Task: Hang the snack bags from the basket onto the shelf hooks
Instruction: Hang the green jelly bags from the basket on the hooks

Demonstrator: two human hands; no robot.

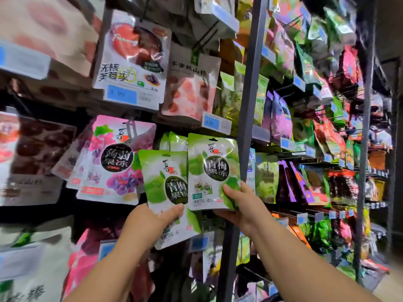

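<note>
Snack bag (pixel 212 171) upright, long axis vertical

Blue price tags (pixel 122 94) flank a post (pixel 249 83) — grey, upright.

One head-worn wide-angle view looks forward from the person's eye level, straight at the hung snack bags (pixel 117 160). It is close enough that they fill the frame. The left forearm (pixel 113 258) and right forearm (pixel 305 260) enter from the bottom edge. The grey shelf upright (pixel 247 105) leans with lens distortion, and the rack recedes rightward, blurred.
</note>
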